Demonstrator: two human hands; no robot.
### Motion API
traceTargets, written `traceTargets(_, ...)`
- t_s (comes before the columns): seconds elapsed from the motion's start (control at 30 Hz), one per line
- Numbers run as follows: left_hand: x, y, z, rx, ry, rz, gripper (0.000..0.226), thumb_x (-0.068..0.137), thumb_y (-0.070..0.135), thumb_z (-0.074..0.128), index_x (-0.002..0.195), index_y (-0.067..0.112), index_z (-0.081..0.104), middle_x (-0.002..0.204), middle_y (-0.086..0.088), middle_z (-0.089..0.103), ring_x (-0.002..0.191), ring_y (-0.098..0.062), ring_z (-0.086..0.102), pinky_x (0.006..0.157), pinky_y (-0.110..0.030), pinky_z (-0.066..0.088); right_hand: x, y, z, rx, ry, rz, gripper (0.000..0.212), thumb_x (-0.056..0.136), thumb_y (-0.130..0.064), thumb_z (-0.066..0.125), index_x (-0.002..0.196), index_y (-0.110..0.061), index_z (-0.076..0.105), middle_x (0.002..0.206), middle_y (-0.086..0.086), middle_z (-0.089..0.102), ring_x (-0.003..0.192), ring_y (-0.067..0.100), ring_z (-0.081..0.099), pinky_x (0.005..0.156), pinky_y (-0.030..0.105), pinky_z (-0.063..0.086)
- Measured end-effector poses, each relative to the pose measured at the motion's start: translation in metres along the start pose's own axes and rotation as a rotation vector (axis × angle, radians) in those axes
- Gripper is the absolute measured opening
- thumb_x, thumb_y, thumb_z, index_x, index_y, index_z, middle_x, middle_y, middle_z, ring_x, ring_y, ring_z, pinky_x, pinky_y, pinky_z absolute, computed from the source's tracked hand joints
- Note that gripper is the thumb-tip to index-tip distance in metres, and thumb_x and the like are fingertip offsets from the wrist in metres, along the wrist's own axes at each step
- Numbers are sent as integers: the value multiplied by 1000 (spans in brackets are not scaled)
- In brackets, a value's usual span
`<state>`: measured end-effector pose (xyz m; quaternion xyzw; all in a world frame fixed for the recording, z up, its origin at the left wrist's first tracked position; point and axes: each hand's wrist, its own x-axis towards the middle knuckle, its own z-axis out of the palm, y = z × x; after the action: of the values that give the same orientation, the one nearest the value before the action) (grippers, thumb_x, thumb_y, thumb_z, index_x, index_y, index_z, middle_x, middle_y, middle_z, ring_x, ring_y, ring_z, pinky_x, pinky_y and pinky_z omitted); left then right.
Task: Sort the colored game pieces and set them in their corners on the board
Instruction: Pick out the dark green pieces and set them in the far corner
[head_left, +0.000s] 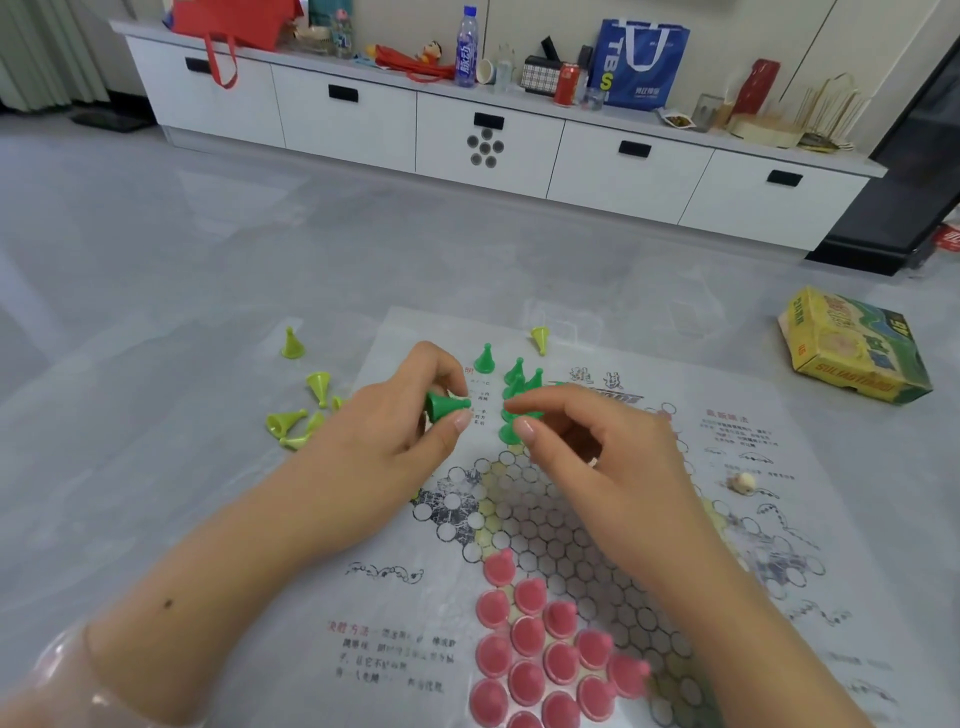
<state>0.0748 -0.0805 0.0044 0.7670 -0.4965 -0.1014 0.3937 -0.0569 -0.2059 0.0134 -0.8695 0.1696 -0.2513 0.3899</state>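
Observation:
A paper game board printed with a star of round cells lies flat on the floor in front of me. Several pink pieces stand in its near corner. Several dark green cone pieces stand in the far corner. My left hand pinches a dark green piece lying sideways between thumb and fingers. My right hand pinches another green piece whose base rests on the far corner. Several yellow-green pieces lie scattered on the floor left of the board, one on the board's far edge.
A yellow and green game box lies on the floor at the right. A small cream die-like object sits on the board's right side. A long white drawer cabinet crowded with bags and bottles runs along the back wall.

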Motion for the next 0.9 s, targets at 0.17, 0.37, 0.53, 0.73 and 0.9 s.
traceTargets(0.17, -4, 5, 6, -22, -63, 44, 13, 89, 36, 36, 97, 43, 29, 67, 15, 56, 63, -1, 49, 59, -15, 38, 0, 3, 10, 37, -43, 14, 19, 81, -38, 55, 90, -30, 70, 77, -15, 67, 70, 5, 62, 65, 19, 49)
traceTargets(0.37, -5, 7, 10, 12, -101, 100, 16, 93, 35, 34, 99, 47, 25, 75, 7, 57, 68, -10, 52, 66, -28, 44, -2, -5, 10, 193, -24, -25, 15, 83, -25, 61, 84, -40, 66, 78, -11, 67, 66, 8, 62, 63, 19, 50)
traceTargets(0.53, -6, 8, 10, 40, -89, 99, 8, 87, 45, 29, 95, 47, 27, 63, 6, 56, 61, -7, 53, 58, -22, 40, -2, -10, 12, 319, -16, -25, 18, 83, -14, 65, 85, -31, 69, 74, -8, 67, 65, 8, 61, 60, 13, 47)
traceTargets(0.73, -7, 10, 9, 29, -74, 89, 10, 84, 48, 30, 94, 46, 27, 59, 3, 54, 63, -7, 53, 58, -19, 40, -3, -8, 13, 365, -16, -5, 15, 82, -15, 64, 87, -27, 71, 75, -8, 69, 71, 6, 64, 64, 13, 48)
traceTargets(0.9, -6, 9, 8, 77, -32, 125, 15, 86, 47, 33, 96, 49, 22, 88, 24, 56, 69, -4, 53, 61, -14, 39, 0, -8, 1, 378, 85, 70, 15, 81, -17, 63, 79, -31, 68, 69, -13, 67, 61, -2, 58, 58, 11, 47)
